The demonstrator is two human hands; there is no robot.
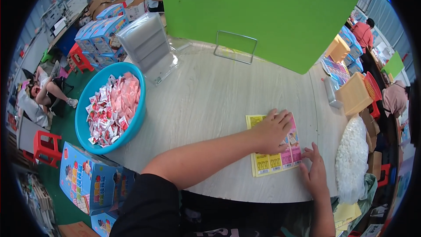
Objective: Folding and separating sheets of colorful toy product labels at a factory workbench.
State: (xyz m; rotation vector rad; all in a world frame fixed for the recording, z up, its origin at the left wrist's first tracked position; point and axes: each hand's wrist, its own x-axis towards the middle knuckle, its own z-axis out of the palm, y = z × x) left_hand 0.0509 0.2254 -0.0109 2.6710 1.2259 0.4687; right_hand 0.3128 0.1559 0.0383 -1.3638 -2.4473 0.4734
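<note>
A small pile of printed yellow and pink card sheets (275, 162) lies on the table (206, 105), right of the middle. My left hand (272, 132) rests flat across the upper part of the sheets, fingers stretched out. It hides much of their print. At their right edge is my right hand (315, 173), with fingers apart and its fingertips close to the pink side. Whether those fingertips touch the sheets is hard to tell. Neither hand grips anything.
A blue basin (79, 123) of small wrapped packets (109, 105) stands at the left, beside clear plastic sleeves (147, 44). Across the back rises a green board (263, 13) with a wire stand (235, 47). At the right are a bulging white bag (352, 158) and tan trays (354, 94).
</note>
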